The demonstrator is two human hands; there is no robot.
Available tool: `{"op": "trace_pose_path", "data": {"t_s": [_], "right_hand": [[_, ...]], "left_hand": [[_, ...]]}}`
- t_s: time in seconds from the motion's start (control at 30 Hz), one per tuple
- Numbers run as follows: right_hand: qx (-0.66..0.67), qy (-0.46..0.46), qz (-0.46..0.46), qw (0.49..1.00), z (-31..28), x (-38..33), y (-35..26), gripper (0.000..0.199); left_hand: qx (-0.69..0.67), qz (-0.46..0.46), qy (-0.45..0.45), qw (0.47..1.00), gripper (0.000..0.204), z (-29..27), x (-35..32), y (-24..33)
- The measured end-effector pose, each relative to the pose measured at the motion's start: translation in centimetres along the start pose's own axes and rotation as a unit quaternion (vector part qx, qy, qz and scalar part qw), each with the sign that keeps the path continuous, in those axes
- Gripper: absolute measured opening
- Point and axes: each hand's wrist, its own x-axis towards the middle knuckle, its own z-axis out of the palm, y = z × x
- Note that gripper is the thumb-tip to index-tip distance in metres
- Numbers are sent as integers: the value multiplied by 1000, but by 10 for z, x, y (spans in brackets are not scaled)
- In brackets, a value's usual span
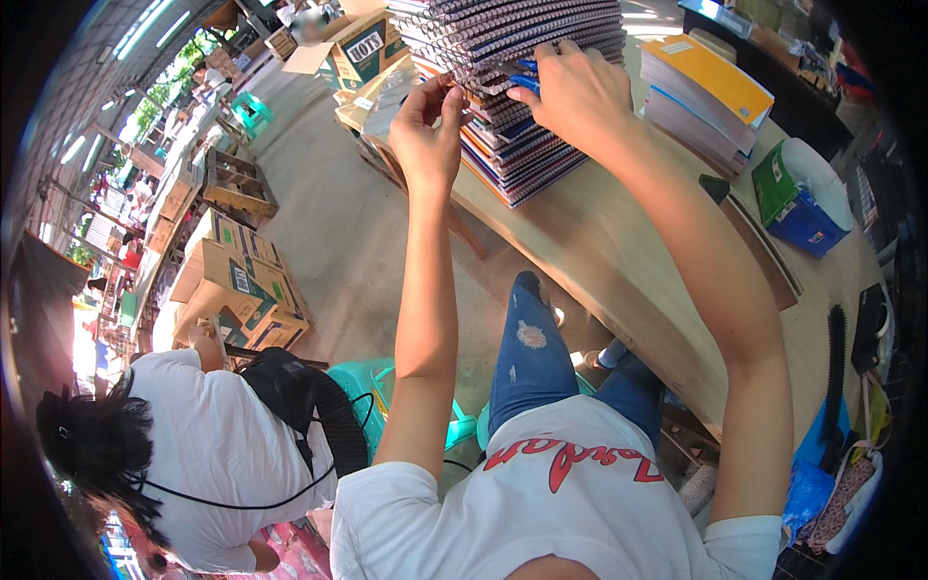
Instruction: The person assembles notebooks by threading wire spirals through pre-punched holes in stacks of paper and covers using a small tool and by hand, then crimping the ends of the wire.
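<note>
Head view: saw stack of spiral-bound notebooks (pixel 512 39) on bench (pixel 619 232), just ahead of left hand (pixel 430 135) and right hand (pixel 585 97), both about equally near. Read coiled spines (pixel 551 150) as running left to right across near face. Found left thumb and forefinger close together by left corner; could not tell whether on anything. Found right fingers closed around blue-handled tool (pixel 525 79), pointed leftward along coils.

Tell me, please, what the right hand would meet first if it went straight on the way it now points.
Most likely the stack of spiral notebooks, at its coiled edges, just ahead of the right hand and its blue-handled tool; depth is unclear, so the tool may already touch them.
</note>
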Motion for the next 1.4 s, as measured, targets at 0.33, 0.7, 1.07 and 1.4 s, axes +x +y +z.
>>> {"op": "trace_pose_path", "data": {"t_s": [0.33, 0.7, 1.07, 1.4], "right_hand": [[21, -66, -10, 998, -4, 11, -6, 45], [47, -66, 20, 996, -14, 4, 5, 40], [24, -81, -1, 996, -17, 17, -3, 35], [44, -63, -2, 997, -20, 21, 2, 32]], "left_hand": [[40, 17, 11, 999, 25, 5, 9, 15], [-41, -23, 28, 998, 26, 9, 16, 12], [-43, 3, 12, 999, 27, 8, 23, 20], [21, 22, 39, 999, 23, 10, 22, 19]]}}
